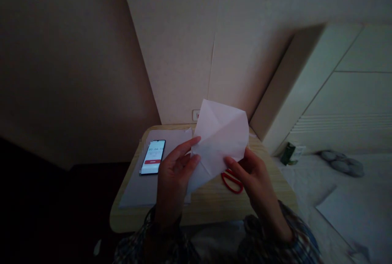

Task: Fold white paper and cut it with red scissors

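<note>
I hold a folded white sheet of paper [221, 137] up above a small wooden table [208, 206]. My left hand [174, 178] pinches its lower left edge between thumb and fingers. My right hand [252, 178] grips its lower right edge. Creases run across the sheet. Red-handled scissors [231, 181] lie on the table under my right hand, partly hidden by it.
A phone [153, 157] with a lit screen lies on white paper sheets [137, 186] on the table's left half. A wall socket [195, 115] sits behind the table. To the right are a bed with a white sheet [355, 211], grey items [339, 162] and a dark green box [288, 153].
</note>
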Demonstrator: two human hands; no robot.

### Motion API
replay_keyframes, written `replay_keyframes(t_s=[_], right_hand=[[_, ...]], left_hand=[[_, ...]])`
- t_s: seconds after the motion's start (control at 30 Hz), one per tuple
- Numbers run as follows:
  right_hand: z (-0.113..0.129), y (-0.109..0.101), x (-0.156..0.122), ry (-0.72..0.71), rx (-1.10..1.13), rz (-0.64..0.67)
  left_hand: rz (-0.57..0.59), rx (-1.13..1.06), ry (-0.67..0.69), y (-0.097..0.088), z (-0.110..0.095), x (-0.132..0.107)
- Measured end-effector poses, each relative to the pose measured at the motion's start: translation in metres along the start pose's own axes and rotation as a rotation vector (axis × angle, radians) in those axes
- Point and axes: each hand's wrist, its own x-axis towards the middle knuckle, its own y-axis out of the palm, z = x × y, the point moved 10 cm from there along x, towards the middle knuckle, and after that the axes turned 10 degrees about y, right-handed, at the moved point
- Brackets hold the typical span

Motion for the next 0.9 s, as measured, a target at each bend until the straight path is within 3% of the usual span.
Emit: replay_keyframes(t_s=[0.33, 0.57, 0.9], right_hand=[[0.0069, -0.0027, -0.0002, -0.007, 0.07, -0.028], [0.0084, -0.0032, -0.0002, -0.02, 0.05, -0.044], [0.0089, -0.0045, 0.0007, -0.002, 0.079, -0.035]], left_hand=[[-0.04, 0.017, -0.029, 0.0006, -0.0032, -0.0024], [0.021, 0.021, -0.003, 0.0017, -0.002, -0.0007], [-0.028, -0.006, -0.03, -0.0006, 0.0014, -0.0031]])
